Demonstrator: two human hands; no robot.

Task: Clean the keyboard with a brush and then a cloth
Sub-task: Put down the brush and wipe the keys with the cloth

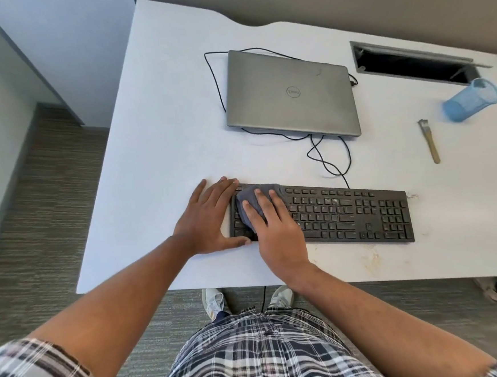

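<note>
A black keyboard (347,213) lies near the front edge of the white desk (172,140). My right hand (274,228) presses a grey cloth (249,198) flat onto the keyboard's left end, fingers straight on top of it. My left hand (208,218) lies flat on the desk against the keyboard's left edge, thumb along its front corner. A small brush (429,141) with a wooden handle lies on the desk at the right, away from both hands.
A closed grey laptop (290,92) sits behind the keyboard with a black cable (328,164) looping around it. A blue mesh cup (470,99) stands at the far right beside a cable slot (410,62). Stains mark the desk near the front right.
</note>
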